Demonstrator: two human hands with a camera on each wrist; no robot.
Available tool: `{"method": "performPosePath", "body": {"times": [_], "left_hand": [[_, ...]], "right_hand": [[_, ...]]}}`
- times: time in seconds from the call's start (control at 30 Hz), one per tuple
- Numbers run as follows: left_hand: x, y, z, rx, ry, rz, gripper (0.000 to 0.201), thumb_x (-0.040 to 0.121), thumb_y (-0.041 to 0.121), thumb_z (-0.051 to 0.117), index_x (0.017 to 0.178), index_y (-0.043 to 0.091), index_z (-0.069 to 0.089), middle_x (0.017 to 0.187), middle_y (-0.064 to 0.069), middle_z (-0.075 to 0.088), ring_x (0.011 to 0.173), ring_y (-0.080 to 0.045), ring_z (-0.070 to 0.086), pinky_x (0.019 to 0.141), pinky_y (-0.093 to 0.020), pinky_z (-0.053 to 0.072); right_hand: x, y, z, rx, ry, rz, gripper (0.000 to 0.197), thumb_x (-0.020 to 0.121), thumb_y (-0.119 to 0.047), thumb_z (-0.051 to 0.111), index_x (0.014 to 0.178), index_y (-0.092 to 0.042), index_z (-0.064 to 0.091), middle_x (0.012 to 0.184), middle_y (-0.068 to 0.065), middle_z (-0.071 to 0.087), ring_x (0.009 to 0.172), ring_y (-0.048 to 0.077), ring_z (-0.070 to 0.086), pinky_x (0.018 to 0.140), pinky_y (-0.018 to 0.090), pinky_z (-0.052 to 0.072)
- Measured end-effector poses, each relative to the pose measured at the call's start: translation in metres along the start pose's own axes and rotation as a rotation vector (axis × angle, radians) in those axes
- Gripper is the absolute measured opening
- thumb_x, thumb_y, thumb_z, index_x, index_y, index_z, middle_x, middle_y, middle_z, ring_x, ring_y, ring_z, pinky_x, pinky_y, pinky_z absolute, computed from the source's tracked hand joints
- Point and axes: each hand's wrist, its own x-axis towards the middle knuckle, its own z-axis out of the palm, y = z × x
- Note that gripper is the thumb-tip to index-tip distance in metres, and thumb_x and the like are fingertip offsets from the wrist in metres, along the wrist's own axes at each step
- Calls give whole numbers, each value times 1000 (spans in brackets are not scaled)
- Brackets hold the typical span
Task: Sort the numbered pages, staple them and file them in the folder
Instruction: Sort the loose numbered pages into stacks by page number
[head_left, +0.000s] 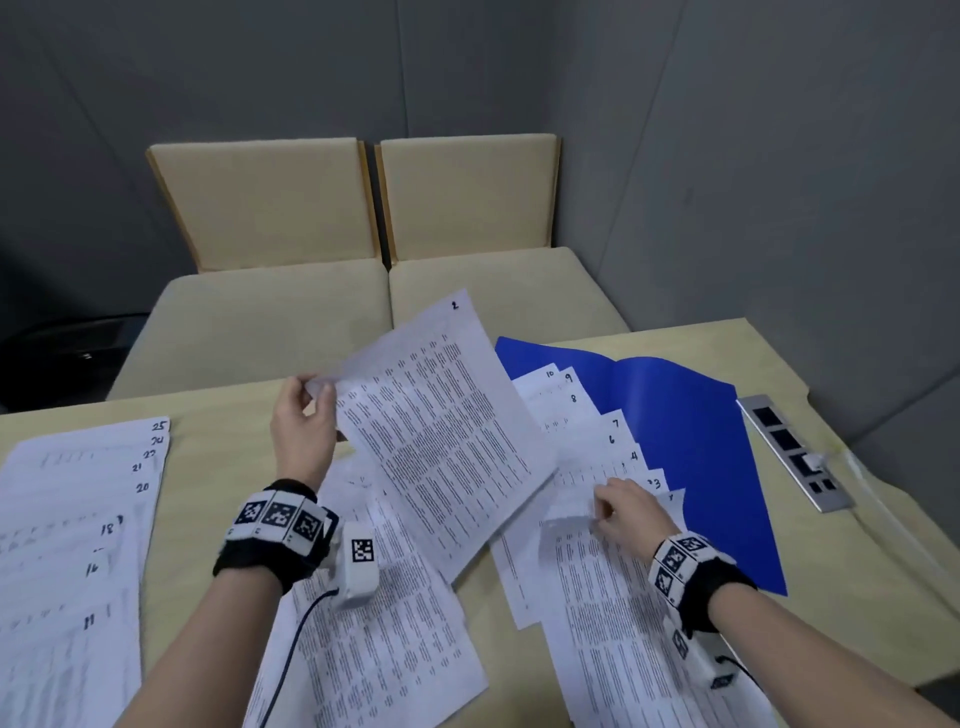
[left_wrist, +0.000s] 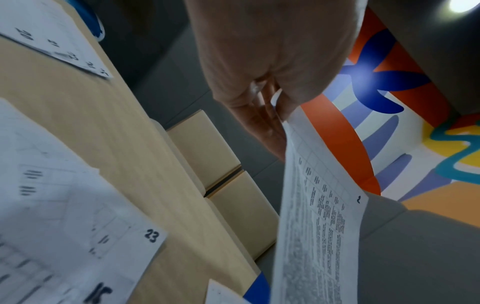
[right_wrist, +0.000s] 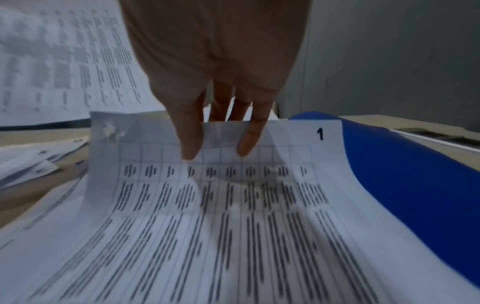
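Observation:
My left hand pinches the corner of page 2 and holds it lifted above the table; in the left wrist view the same page 2 hangs from my left hand. My right hand grips the top edge of page 1, which curls up off the table. In the right wrist view my right hand holds page 1 with fingers over its top edge. Pages 3 to 10 lie fanned on the open blue folder.
A fanned pile of pages numbered 11 to 25 lies at the left of the wooden table. More loose sheets lie under my left wrist. A metal socket panel sits at the right. Two beige seats stand behind the table.

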Motion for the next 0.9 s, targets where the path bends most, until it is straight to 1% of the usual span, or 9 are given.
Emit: {"method": "performPosePath", "body": {"times": [0.1,0.23,0.3,0.37,0.5,0.57,0.7,0.8,0.9], "left_hand": [[6,5,11,-16,29,19,2,94,18,52,94,20,54,85,4,54,81,-22,55,56,-38,58],[-6,13,40,-41,14,-25,3,93,19,52,94,22,53,90,4,54,86,-23,57,52,-35,58],[-19,9,59,-47,-71,-34,7,89,27,53,87,34,54,92,1,59,87,-32,61,65,-50,58],[-37,5,81,-45,-176,-34,5,86,31,51,84,35,54,88,1,61,86,-33,63,69,-56,55],[-95,7,127,-45,-366,-89,8,95,18,50,92,13,54,89,-11,60,60,-10,55,49,-37,55],[-125,-2,145,-35,-452,-155,11,95,21,50,92,11,53,85,-7,58,60,-17,53,50,-43,56],[-159,-28,165,50,-626,-277,5,88,27,54,86,24,52,80,3,56,81,-35,63,72,-56,54],[-168,-29,167,107,-752,-330,6,91,18,52,97,16,51,73,1,51,63,-33,62,67,-52,57],[-166,-28,164,168,-856,-330,4,91,15,50,94,16,48,74,-9,59,52,-27,61,61,-49,57]], "right_hand": [[-4,8,-16,47,-86,-52,34,79,-15,69,56,-29,47,81,-6,62,83,13,57,77,27,50],[-3,19,-46,111,-191,-79,32,75,-7,65,58,-32,59,79,-7,70,82,8,64,78,25,54],[-3,21,-61,142,-205,-84,32,75,-3,61,60,-32,62,74,-8,69,76,5,63,72,21,53],[-3,21,-71,169,-204,-82,30,74,-5,60,60,-31,62,71,-8,68,71,3,60,68,18,50],[1,14,-73,177,-195,-73,29,76,-7,59,59,-31,57,67,-9,62,67,3,55,66,19,46],[5,10,-67,126,-210,-57,27,78,-10,59,62,-32,56,71,-10,61,71,7,56,69,22,47],[10,6,-50,11,-245,2,19,78,-17,55,67,-32,56,83,-7,63,82,14,60,76,30,52],[15,5,-39,-18,-255,55,16,81,-15,54,73,-28,58,83,-8,60,82,14,59,73,27,50],[20,4,-29,-22,-261,116,18,82,-13,52,73,-27,57,82,-9,60,82,14,60,69,25,48]]}}
